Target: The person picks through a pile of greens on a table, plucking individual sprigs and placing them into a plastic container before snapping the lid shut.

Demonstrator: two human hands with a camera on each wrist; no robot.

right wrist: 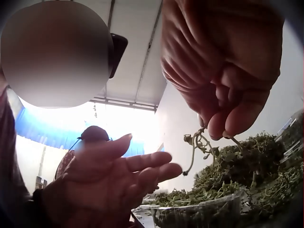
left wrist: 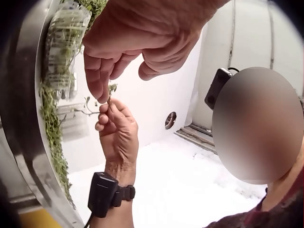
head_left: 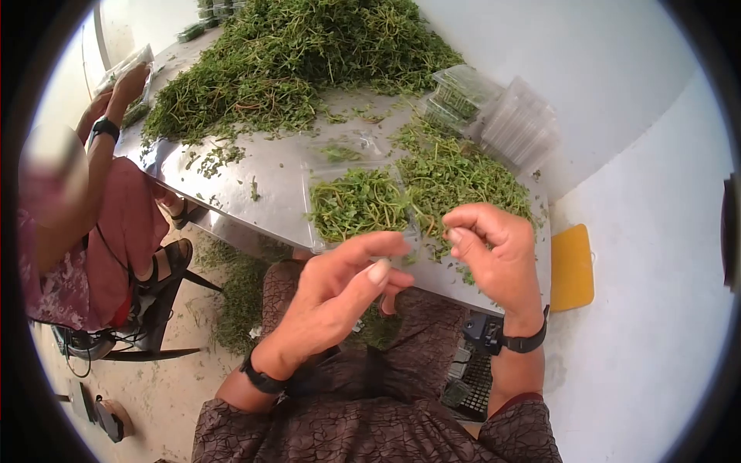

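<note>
My right hand (head_left: 498, 255) pinches a thin sprig of leafy greens (right wrist: 194, 151) between thumb and fingertips, its stem hanging down in the right wrist view. My left hand (head_left: 332, 297) is held near it with fingers extended and nothing in its grasp. Both hands are above the table's near edge. Just beyond them, a clear plastic container (head_left: 312, 220) is filled with leafy greens (head_left: 359, 202). A loose heap of the same greens (head_left: 471, 181) lies right beside it, below and beyond my right hand.
A large mound of greens (head_left: 324, 54) covers the back of the metal table (head_left: 270, 174). Stacked clear containers (head_left: 521, 127) lean at the right by the wall. Another person (head_left: 93, 177) sits at the left, handling a container. A yellow board (head_left: 571, 266) stands beside the table.
</note>
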